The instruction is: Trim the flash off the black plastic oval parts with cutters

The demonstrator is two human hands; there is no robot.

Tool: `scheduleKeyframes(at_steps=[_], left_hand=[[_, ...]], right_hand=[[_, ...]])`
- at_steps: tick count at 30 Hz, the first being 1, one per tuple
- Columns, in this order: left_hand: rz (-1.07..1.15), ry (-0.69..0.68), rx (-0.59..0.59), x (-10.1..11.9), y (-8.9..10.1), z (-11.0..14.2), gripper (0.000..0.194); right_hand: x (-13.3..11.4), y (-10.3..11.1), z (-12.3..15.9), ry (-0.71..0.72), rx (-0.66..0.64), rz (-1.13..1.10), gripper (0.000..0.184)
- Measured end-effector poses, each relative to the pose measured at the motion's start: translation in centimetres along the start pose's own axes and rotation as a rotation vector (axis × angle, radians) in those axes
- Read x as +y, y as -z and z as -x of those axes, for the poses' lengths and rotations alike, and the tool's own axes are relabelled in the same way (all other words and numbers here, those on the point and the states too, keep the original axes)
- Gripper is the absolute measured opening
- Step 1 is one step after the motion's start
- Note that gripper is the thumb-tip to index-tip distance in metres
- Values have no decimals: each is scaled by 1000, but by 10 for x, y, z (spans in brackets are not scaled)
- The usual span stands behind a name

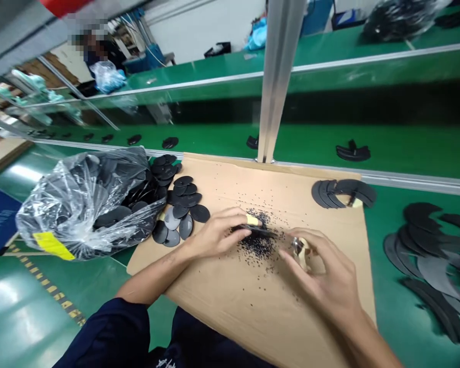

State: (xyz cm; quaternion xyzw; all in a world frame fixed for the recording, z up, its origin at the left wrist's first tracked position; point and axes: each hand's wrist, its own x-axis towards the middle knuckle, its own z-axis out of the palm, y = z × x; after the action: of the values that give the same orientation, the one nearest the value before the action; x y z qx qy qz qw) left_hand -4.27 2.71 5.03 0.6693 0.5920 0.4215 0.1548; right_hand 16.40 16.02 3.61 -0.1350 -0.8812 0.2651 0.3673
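Observation:
My left hand [218, 232] pinches a flat black oval rubber piece [258, 231] above a brown cardboard sheet [230, 301]; its forefinger wears a yellowish tape wrap. My right hand [322, 268] is curled round a small shiny metal tool [298, 246] close to the piece's right end. A heap of tiny black crumbs [258, 245] lies on the cardboard under both hands. Loose black oval pieces [180, 212] are spread just left of my left hand.
A clear plastic bag [88, 202] full of black pieces lies at the left. Stacked curved black pieces [343, 193] sit at the cardboard's far right corner, more black cut-outs [433, 255] on the green table. A metal post [278, 76] rises behind the green conveyor belt [406, 145], with another person far left.

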Motion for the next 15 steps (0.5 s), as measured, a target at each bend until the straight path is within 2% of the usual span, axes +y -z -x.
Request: scheduleKeyframes(at_steps=[3, 7, 10, 12, 15], left_hand=[[158, 14, -61, 8, -6, -3, 28], [301, 111, -222, 12, -4, -10, 51], [290, 199, -414, 6, 8, -22, 34], [272, 191, -524, -1, 23, -34, 21], [108, 172, -551, -22, 58, -63, 14]], right_hand=[[-5, -4, 2, 53, 13, -103, 20], [-5, -4, 5, 83, 4, -100, 20], [-4, -3, 6, 155, -21, -36, 19], [-4, -3, 6, 192, -40, 42, 19], [-4, -3, 7, 172, -28, 177, 23]])
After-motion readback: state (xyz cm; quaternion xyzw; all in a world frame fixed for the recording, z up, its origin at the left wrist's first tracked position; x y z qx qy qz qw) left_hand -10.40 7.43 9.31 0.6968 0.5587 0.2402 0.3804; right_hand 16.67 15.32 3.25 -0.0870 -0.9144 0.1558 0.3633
